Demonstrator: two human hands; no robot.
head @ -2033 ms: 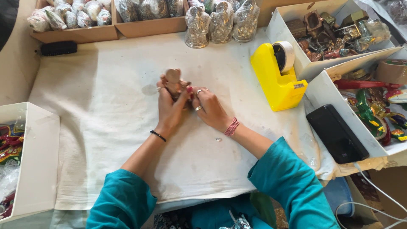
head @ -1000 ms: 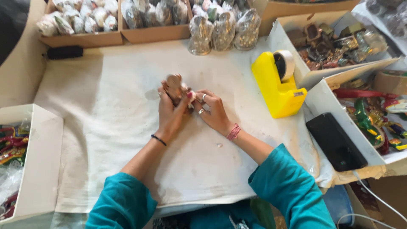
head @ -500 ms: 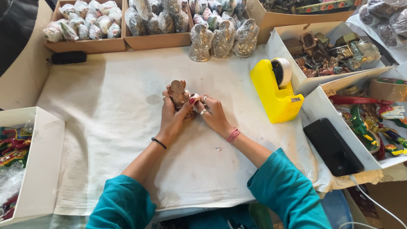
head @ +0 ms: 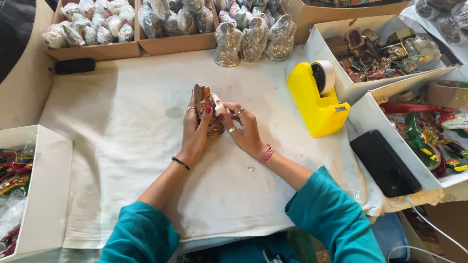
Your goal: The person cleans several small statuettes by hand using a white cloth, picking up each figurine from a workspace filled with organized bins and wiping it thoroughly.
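A small brown figurine (head: 209, 104) stands at the middle of the white cloth (head: 122, 131). My left hand (head: 195, 129) wraps its left side and holds it upright. My right hand (head: 243, 127) presses against its right side, and its fingertips pinch a small white piece (head: 218, 106) at the figurine's upper edge. Both wrists rest low over the cloth.
A yellow tape dispenser (head: 319, 100) stands right of my hands. A black phone (head: 385, 163) lies on a white box edge. Three wrapped figurines (head: 254, 41) stand behind, cardboard trays of wrapped items (head: 92, 27) at the back. A white box (head: 34, 190) sits at left.
My hands and the figurine stay at the same spot on the cloth. The view has tilted a little, so everything sits slightly lower in the frame.
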